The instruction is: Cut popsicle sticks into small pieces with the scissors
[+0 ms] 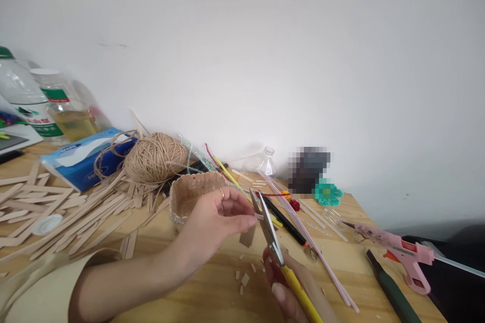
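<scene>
At center, pinching a wooden stick piece (258,216) in the closed grip of left hand (227,214), beside craft-stick basket (189,193); below, holding open yellow-handled scissors (278,254) in right hand's (283,287) curled grip.

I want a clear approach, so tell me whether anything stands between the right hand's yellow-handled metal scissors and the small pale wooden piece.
Nothing visible does: the scissors, open in the right hand, reach the wooden piece, which sticks out from the left hand.

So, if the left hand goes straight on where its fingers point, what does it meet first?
The left hand would likely meet the yellow-handled metal scissors first, at their open blades; exact depth is unclear.
</scene>
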The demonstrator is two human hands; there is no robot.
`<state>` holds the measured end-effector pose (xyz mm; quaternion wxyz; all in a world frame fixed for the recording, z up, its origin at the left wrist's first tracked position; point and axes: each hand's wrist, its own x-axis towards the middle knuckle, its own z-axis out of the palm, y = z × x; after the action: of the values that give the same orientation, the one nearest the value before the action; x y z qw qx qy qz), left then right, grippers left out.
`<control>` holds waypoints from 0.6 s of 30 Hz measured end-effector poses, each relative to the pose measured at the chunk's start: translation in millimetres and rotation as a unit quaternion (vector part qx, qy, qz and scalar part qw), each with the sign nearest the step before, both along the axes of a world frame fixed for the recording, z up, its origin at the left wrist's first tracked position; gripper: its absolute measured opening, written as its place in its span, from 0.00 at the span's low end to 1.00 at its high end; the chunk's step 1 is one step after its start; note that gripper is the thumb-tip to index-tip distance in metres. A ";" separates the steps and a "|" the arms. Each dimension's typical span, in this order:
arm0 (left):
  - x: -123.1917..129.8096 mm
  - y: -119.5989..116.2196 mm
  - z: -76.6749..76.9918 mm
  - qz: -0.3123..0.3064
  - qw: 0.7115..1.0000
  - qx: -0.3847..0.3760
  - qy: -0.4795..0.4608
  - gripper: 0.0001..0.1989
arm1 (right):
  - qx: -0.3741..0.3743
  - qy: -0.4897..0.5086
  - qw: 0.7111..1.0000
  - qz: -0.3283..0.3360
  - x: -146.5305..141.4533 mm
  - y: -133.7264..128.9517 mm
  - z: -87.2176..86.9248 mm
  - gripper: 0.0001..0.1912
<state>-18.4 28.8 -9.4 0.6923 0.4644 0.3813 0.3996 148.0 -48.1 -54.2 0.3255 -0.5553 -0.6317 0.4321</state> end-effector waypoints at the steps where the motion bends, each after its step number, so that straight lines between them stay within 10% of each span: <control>1: -0.2 -0.3 0.1 -0.003 1.000 0.000 -0.005 0.08 | 0.003 0.004 1.000 0.000 0.8 -0.3 -1.6 0.31; 18: 0.1 -1.1 -1.6 -0.034 0.999 -0.026 -0.012 0.04 | -0.040 0.052 0.996 0.060 14.0 8.4 -39.3 0.32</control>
<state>-18.2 27.7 -11.0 0.7217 0.4540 0.3677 0.3711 162.1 -39.7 -93.5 0.3091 -0.5053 -0.6286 0.5040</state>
